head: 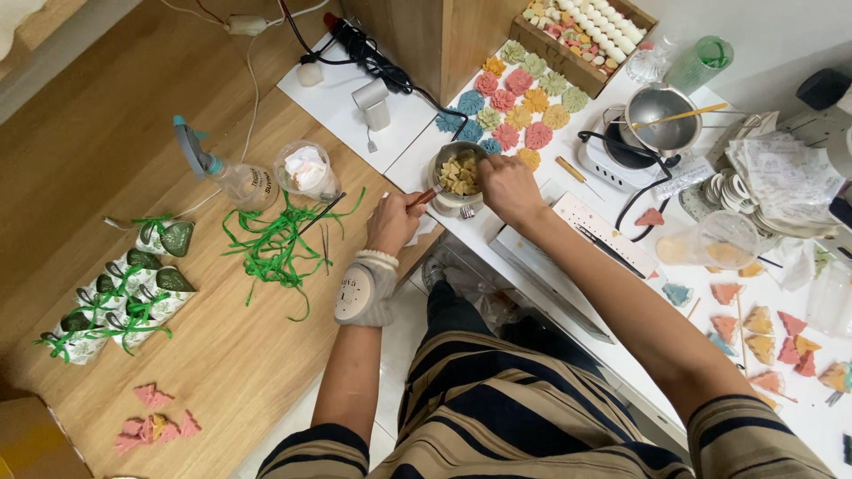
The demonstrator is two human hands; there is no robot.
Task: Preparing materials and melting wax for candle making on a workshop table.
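L hand (393, 222) is clamping the cup (458, 176) handle to steady it, R hand (506, 186) fingers pinching its rim, beside green strips (280, 241).

You wore a loose top (532, 417) with broad dark navy and tan stripes, its short sleeves ending above the elbows and leaving both forearms bare. Around your left wrist sat a pale grey padded wrist support (365, 291) with a ribbed cream cuff and a small dark marking on an oval patch. Above that support, your left hand (393, 222) was bare, as was your right hand (508, 188).
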